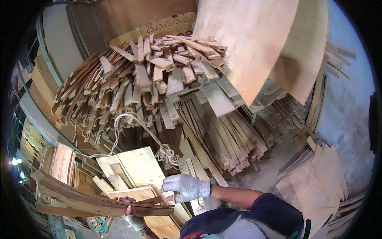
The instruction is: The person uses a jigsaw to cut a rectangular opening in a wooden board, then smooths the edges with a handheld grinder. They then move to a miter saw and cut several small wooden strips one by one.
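Note:
Several long, thin wooden boards [91, 202] lie stacked in my left hand [134, 219]. Its bare fingertips curl over them from behind and the thumb presses on the near side; a light fingerless glove covers the palm. My right hand [187, 188], in a pale grey glove with bare fingertips, is just above and beyond the boards' right end. Its fingers point left, partly stretched and apart, with nothing visible between them. A short brown end of wood [151, 200] sticks out from the bundle below these fingers.
A big heap of loose wooden slats [139, 79] lies ahead, with longer strips [223, 135] beneath. A knotted rope [169, 155] hangs from the heap. Large plywood sheets [246, 44] lean at upper right. Thin sheets [314, 175] lie right; pale panels [139, 165] stand behind the boards.

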Motion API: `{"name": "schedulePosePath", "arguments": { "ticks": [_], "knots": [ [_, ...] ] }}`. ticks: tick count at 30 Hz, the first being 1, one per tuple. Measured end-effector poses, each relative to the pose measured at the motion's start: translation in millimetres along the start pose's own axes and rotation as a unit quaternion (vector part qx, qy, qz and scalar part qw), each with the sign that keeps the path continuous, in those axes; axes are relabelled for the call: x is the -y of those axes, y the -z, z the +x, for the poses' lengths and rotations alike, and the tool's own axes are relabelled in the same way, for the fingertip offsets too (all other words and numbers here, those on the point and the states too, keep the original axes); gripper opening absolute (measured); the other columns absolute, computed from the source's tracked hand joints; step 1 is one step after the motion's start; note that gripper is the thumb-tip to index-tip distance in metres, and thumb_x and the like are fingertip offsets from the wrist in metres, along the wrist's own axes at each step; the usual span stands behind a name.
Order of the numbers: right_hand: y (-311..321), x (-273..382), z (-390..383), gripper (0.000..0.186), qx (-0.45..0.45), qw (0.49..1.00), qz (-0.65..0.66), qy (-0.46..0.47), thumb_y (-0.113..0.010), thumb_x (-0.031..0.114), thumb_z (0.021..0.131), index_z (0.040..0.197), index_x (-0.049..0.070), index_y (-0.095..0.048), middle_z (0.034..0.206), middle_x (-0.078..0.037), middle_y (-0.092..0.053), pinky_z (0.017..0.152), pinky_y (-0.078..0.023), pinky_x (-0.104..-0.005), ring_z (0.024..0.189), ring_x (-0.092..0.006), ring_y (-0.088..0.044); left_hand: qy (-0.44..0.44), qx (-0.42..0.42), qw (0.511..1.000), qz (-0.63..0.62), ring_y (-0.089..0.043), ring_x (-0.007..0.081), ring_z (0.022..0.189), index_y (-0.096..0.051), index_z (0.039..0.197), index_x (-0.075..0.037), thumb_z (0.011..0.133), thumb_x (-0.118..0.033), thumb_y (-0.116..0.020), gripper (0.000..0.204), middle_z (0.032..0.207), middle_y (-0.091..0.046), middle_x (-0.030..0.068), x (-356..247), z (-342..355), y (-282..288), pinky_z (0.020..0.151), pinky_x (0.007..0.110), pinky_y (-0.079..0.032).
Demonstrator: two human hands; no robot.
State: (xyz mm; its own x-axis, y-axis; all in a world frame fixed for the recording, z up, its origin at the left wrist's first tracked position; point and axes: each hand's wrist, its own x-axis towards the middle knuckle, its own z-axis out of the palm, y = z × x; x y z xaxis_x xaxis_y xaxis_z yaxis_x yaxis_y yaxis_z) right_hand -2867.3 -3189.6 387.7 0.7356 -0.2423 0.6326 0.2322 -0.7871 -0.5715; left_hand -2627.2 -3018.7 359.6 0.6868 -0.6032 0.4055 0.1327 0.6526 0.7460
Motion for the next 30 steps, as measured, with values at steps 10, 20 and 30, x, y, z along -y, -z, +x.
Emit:
{"name": "schedulePosePath", "arguments": {
  "ticks": [10,20,30],
  "knots": [
    [55,-3,-51,0.033,-0.035,0.996,0.048,-0.063,-0.076,0.033,0.092,0.106,0.004,-0.071,0.086,-0.013,-0.064,0.068,-0.054,-0.0422,0.078,-0.0324,-0.068,0.013,0.030,0.999,0.032,-0.060,0.0196,0.090,-0.039,0.142,-0.008,0.077,-0.005,-0.078,0.076,0.102,-0.058,0.0073,31,0,-73,0.085,0.036,-0.054],
    [74,-16,-73,0.028,-0.052,0.990,0.077,-0.105,-0.076,0.030,0.091,0.103,0.005,-0.071,0.086,-0.014,-0.067,0.069,-0.054,-0.0422,0.079,-0.0343,-0.069,0.005,0.066,0.998,0.016,-0.062,0.0214,0.088,-0.039,0.146,-0.009,0.083,-0.003,-0.075,0.073,0.105,-0.060,0.0077,65,15,-115,0.080,0.036,-0.055],
    [89,-29,-45,0.026,-0.061,0.993,-0.003,-0.100,-0.075,0.026,0.090,0.104,0.004,-0.072,0.085,-0.015,-0.067,0.070,-0.054,-0.0436,0.080,-0.0354,-0.069,0.024,0.030,0.999,0.027,-0.060,0.0193,0.098,-0.040,0.143,-0.009,0.075,0.000,-0.079,0.079,0.117,-0.056,0.0046,60,19,-80,0.084,0.038,-0.056]
  ]
}}
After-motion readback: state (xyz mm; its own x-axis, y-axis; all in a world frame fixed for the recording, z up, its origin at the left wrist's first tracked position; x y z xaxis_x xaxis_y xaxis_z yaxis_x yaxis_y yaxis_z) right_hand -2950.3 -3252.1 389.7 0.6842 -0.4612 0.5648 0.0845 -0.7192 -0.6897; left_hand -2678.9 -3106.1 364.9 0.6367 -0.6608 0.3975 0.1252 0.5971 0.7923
